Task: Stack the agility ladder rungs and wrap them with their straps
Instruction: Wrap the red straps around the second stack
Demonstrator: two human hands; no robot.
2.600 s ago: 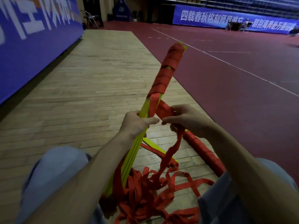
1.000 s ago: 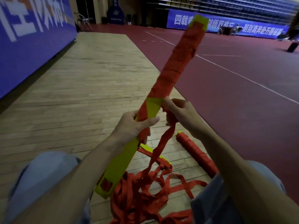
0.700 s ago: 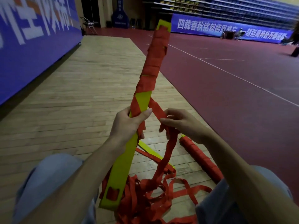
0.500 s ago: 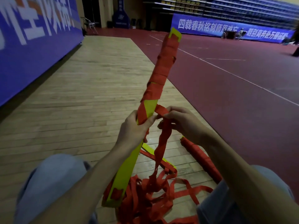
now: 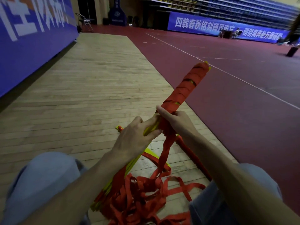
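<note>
A stack of yellow ladder rungs (image 5: 150,129) slants up to the right from my lap. Its upper half (image 5: 186,90) is bound in red strap. My left hand (image 5: 138,137) grips the stack at mid-length, fingers round the bare yellow part. My right hand (image 5: 175,120) is wrapped over the bundle just above it, holding the red strap (image 5: 167,148) against the rungs. The strap hangs down from there into a loose red tangle (image 5: 142,197) on the floor between my knees.
A second bundle wrapped in red (image 5: 191,156) lies on the wooden floor under my right forearm. A loose yellow rung (image 5: 151,151) lies beside it. My knees in light trousers (image 5: 42,179) frame the pile. A blue banner wall (image 5: 29,39) runs along the left; dark red court lies to the right.
The bundle has tilted lower and to the right. My right hand has moved from pinching the strap beside the rungs to closing over the bundle with it.
</note>
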